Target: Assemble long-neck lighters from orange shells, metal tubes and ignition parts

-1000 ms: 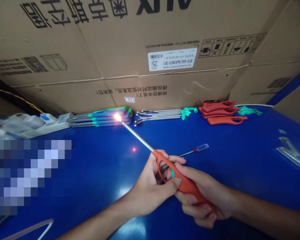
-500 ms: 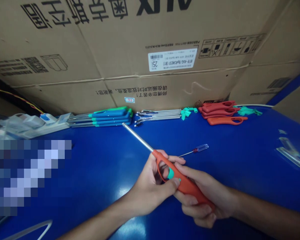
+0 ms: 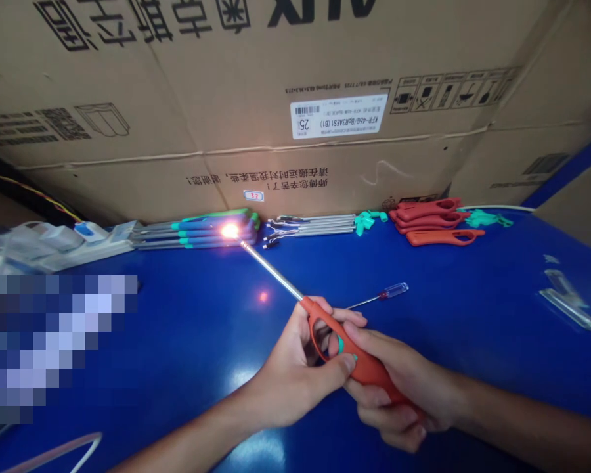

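Note:
Both my hands hold an orange gas lighter (image 3: pixel 372 368) with a long silver barrel pointing up and left. A bright flame (image 3: pixel 230 230) burns at the barrel's tip. My left hand (image 3: pixel 295 378) grips the front of the lighter, its thumb on the small green slider and a finger inside the trigger loop. The green trigger (image 3: pixel 341 344) is mostly sunk into the body. Wrapped round the rear of the handle is my right hand (image 3: pixel 398 381). Just behind the hands lies a screwdriver (image 3: pixel 393 291) with a clear handle, its tip end hidden.
A large cardboard box (image 3: pixel 226 85) stands along the back of the blue table (image 3: pixel 187 355). Before it lie blue lighters (image 3: pixel 217 233), silver barrels with wires (image 3: pixel 328 225), green parts (image 3: pixel 367 222) and orange lighter shells (image 3: pixel 440 238). A power strip (image 3: pixel 93 246) sits at left.
A flame has appeared at the barrel's tip, with a red glow spot on the table. The green trigger has been pulled in. Both hands keep nearly the same place.

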The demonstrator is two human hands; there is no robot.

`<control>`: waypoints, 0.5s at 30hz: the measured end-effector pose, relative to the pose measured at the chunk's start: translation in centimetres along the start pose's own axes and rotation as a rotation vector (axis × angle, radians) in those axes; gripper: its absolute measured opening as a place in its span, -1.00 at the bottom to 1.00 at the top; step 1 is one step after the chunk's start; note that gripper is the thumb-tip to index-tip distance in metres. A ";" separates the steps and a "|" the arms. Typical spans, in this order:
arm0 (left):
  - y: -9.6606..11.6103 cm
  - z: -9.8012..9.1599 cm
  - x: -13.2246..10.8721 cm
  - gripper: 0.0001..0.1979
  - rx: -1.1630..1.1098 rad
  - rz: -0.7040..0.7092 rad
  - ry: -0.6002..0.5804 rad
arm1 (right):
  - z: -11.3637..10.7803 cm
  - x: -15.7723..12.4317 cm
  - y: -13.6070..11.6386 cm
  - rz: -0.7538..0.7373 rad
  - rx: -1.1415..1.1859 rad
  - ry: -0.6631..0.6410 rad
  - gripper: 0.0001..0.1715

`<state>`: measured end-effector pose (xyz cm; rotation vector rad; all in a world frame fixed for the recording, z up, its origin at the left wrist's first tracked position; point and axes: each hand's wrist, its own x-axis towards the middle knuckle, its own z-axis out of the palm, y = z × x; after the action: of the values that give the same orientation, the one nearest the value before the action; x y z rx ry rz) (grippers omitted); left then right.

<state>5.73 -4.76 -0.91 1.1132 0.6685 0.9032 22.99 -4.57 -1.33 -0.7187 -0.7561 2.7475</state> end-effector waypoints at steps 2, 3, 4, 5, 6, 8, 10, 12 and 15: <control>-0.1 -0.1 0.0 -0.57 0.019 0.012 -0.019 | 0.1 -0.1 0.0 -0.004 0.001 0.003 -0.11; -0.1 -0.1 0.0 -0.58 0.024 0.015 -0.024 | 0.0 -0.1 -0.1 -0.005 -0.001 0.002 -0.11; -0.1 -0.1 0.0 -0.59 0.028 0.017 -0.028 | 0.0 -0.1 -0.1 -0.004 -0.003 0.002 -0.10; -0.1 -0.2 0.0 -0.60 0.030 0.019 -0.028 | -0.1 -0.1 0.0 -0.002 -0.003 0.004 -0.10; -0.2 -0.2 0.0 -0.60 0.030 0.019 -0.027 | -0.2 0.0 0.0 0.003 -0.002 0.003 -0.10; -0.2 -0.3 0.1 -0.60 0.026 0.019 -0.016 | -0.5 0.2 0.2 0.012 -0.006 0.000 -0.08; -0.1 -0.3 0.1 -0.58 0.016 0.017 0.005 | -0.7 0.4 0.3 0.015 -0.031 -0.018 -0.03; 0.0 -0.3 0.1 -0.56 0.002 0.013 0.034 | -0.8 0.5 0.2 -0.025 -0.058 -0.023 -0.03; 0.1 -0.3 0.2 -0.58 -0.029 0.005 0.083 | -0.6 0.2 -0.2 -0.251 -0.135 0.115 -0.40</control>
<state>5.54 -4.41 -0.90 1.0561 0.7188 0.9649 23.18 -4.06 -1.76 -0.7442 -0.9429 2.4280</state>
